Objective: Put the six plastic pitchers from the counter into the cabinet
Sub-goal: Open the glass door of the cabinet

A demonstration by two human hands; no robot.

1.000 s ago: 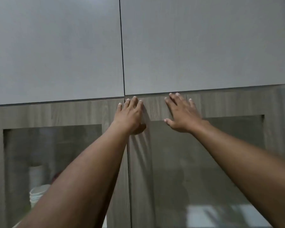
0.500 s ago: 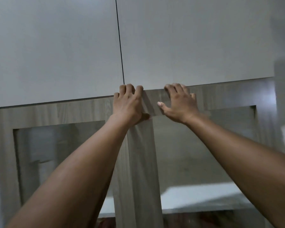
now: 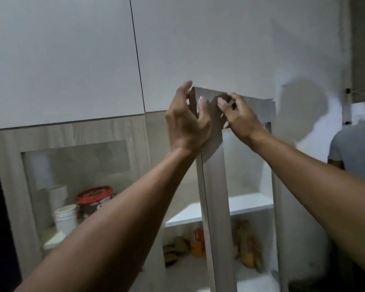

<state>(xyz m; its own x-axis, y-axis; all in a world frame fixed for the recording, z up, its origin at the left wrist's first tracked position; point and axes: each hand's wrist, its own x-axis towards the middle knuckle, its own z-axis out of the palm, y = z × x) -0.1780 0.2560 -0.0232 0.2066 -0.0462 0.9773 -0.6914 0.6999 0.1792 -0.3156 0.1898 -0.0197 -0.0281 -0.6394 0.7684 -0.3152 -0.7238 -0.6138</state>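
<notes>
No pitcher shows in the head view. The cabinet's right glass door (image 3: 214,186) stands swung out toward me, its wood frame edge-on. My left hand (image 3: 185,123) curls around the door's top corner, index finger behind it and thumb on the front. My right hand (image 3: 241,120) grips the top rail just to the right, fingers over the edge. Behind the open door a white shelf (image 3: 240,204) is bare where I can see it.
The left glass door (image 3: 76,157) is closed, with a red-lidded jar (image 3: 94,200) and stacked white cups (image 3: 65,218) behind it. An orange bottle (image 3: 197,241) and packets lie on the lower shelf. White upper doors (image 3: 61,60) hang above. A person (image 3: 356,148) stands at right.
Both hands went from pressing flat on the closed doors to gripping the right door's top edge. The door has swung open toward me, showing the shelves inside.
</notes>
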